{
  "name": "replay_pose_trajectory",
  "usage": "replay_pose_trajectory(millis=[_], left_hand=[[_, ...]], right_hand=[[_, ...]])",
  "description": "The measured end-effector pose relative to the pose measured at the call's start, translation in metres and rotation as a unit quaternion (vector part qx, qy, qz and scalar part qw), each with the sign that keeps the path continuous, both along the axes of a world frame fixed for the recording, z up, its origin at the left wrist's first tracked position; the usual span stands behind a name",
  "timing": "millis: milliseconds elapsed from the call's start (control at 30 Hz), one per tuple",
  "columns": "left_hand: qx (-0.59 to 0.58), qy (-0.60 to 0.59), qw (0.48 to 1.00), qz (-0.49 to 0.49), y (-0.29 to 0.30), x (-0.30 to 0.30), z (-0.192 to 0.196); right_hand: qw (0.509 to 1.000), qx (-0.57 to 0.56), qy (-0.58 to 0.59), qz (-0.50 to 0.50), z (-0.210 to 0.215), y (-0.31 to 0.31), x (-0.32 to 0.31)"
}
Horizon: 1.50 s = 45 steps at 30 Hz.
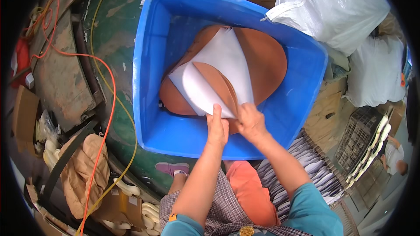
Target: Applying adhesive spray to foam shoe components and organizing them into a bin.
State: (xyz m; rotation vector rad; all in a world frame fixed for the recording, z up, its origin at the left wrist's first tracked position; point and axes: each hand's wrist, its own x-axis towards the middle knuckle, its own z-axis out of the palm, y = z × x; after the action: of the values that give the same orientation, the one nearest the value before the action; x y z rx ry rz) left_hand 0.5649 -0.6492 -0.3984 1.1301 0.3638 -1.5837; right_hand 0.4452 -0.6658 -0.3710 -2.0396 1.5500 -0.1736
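Note:
Inside a blue plastic bin (175,142) lie large rounded brown sheets (262,61), with a white sheet (232,52) spread over them. On top is a smaller rounded piece (197,87), white on one side, folded against brown layers (218,83). My left hand (217,126) is closed on the near edge of the white piece, thumb on top. Close beside it, my right hand (250,121) is closed on the near end of the brown layers, fingers curled. The sheets' material cannot be made out. My palms hide the gripped edges.
White woven sacks (328,8) crowd the bin's far right corner. Orange and yellow hoses (111,105) run along the green floor at left. Crumpled brown paper (87,170) and cardboard boxes lie lower left. Rows of grey pointed pieces (302,161) and a crate (356,135) stand at right, near another person (395,155).

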Motion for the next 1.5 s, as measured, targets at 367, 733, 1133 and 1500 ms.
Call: replay_pose_trajectory(millis=[367,733,1133,1500], left_hand=[[0.163,-0.267,0.95,0.02,-0.011,0.079,0.054],[-0.132,-0.466,0.83,-0.275,0.036,0.178,0.292],[-0.242,-0.71,0.555,-0.36,0.218,0.289,0.69],[0.065,-0.79,0.608,-0.05,0.448,0.322,0.778]], right_hand=[[0.991,0.005,-0.046,0.122,0.056,0.002,0.115],[0.964,0.031,-0.116,0.239,0.261,-0.12,0.1],[0.674,0.323,-0.335,0.574,0.502,-0.035,0.309],[0.515,0.263,-0.393,0.715,0.639,0.159,0.45]])
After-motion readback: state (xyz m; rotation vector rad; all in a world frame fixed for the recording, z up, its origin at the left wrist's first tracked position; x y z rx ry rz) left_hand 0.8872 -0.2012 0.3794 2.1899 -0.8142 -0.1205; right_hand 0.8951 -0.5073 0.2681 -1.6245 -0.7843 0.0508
